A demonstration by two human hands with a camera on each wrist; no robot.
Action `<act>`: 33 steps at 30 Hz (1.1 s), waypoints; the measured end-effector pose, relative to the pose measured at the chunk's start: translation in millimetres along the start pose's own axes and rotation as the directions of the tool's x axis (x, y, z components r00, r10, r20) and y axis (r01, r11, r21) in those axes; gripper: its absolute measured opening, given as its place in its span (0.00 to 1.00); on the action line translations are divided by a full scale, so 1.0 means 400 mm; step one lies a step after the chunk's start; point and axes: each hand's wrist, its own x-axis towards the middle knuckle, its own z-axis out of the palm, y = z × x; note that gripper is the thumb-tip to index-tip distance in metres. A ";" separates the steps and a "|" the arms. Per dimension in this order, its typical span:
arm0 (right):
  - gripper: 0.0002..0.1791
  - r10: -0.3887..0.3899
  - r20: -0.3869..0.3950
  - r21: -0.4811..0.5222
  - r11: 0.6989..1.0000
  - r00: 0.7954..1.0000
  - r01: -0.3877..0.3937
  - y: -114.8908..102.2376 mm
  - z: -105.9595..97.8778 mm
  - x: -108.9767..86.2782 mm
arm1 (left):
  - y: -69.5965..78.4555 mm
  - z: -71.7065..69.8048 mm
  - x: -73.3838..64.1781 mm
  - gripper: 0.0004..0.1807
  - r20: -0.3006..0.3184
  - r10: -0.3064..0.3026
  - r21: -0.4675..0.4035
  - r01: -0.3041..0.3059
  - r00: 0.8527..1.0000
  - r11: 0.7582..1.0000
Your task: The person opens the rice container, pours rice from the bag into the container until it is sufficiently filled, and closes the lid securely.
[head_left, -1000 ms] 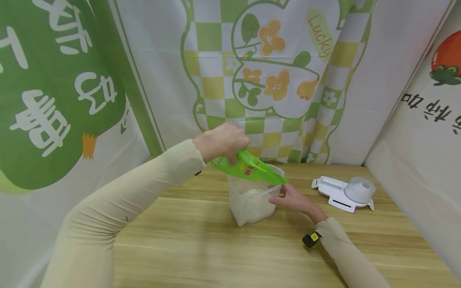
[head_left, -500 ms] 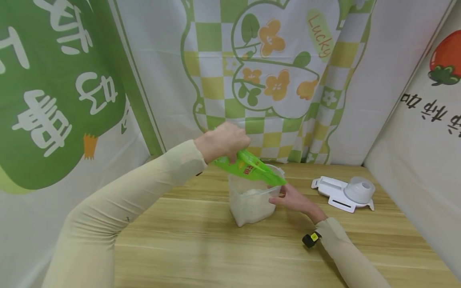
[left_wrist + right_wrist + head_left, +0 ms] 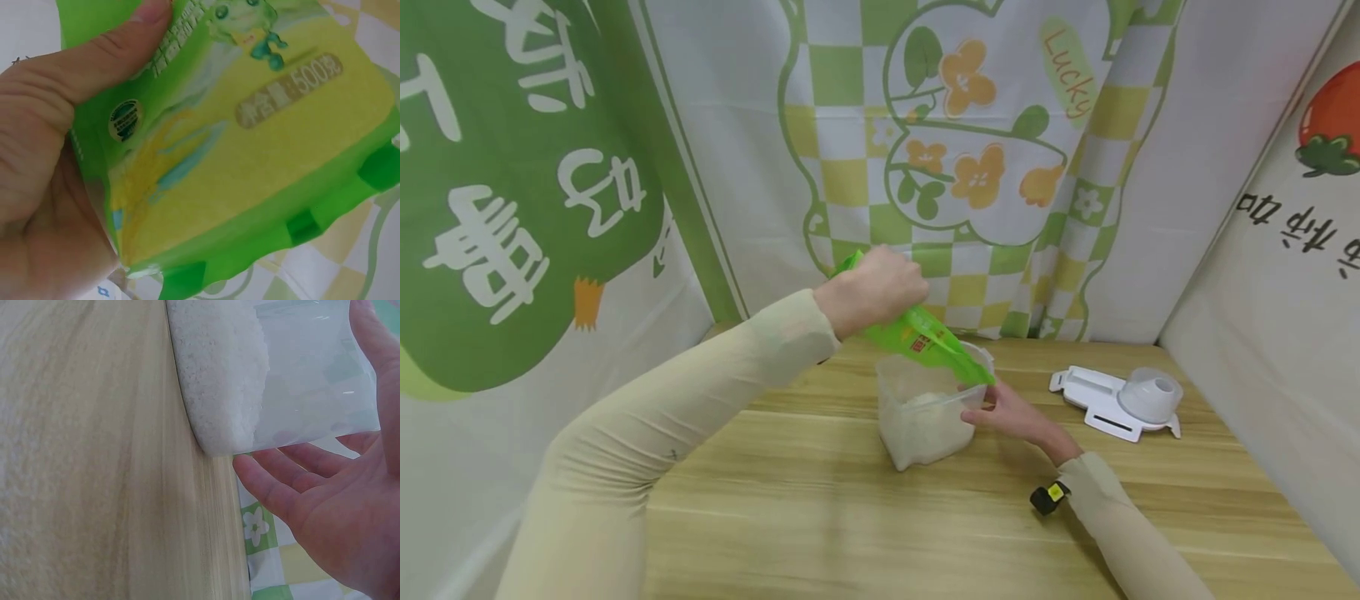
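Note:
My left hand [image 3: 876, 287] grips a green plastic rice bag [image 3: 925, 340] and holds it tilted, its lower end over the container's rim. In the left wrist view the thumb lies across the printed front of the bag [image 3: 262, 169], near one side. Below stands a clear, square-sided container [image 3: 891, 392], upright on the table. White rice [image 3: 215, 369] fills its lower part. At the container's right side, my right hand [image 3: 1013, 412] holds it, thumb on one face and fingers on another. The bag's mouth is not clearly visible.
On the right of the wooden table [image 3: 820, 517] lies a white lid-like part [image 3: 1090, 387] with a translucent cup [image 3: 1150, 396] on it. A checked curtain [image 3: 985, 283] hangs behind the table. Fabric walls stand on both sides.
My left hand has shifted slightly right and up, with the bag tilted a little more steeply. The right hand and container stay in place.

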 end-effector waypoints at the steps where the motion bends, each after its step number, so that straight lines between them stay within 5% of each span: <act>1: 0.36 -0.002 -0.002 -0.001 1.000 1.000 0.002 0.000 -0.001 0.001 | 0.000 -0.004 0.000 0.15 -0.007 -0.007 0.008 0.008 1.000 1.000; 16: 0.36 -0.012 0.001 -0.030 0.999 1.000 0.012 0.002 -0.005 0.005 | 0.004 -0.018 -0.001 0.10 -0.047 -0.024 0.043 0.026 0.999 0.999; 33: 0.43 -0.010 -0.003 0.044 0.999 1.000 0.010 0.003 0.000 0.007 | -0.008 0.058 -0.059 0.18 -0.135 -0.099 -0.186 0.072 0.986 0.980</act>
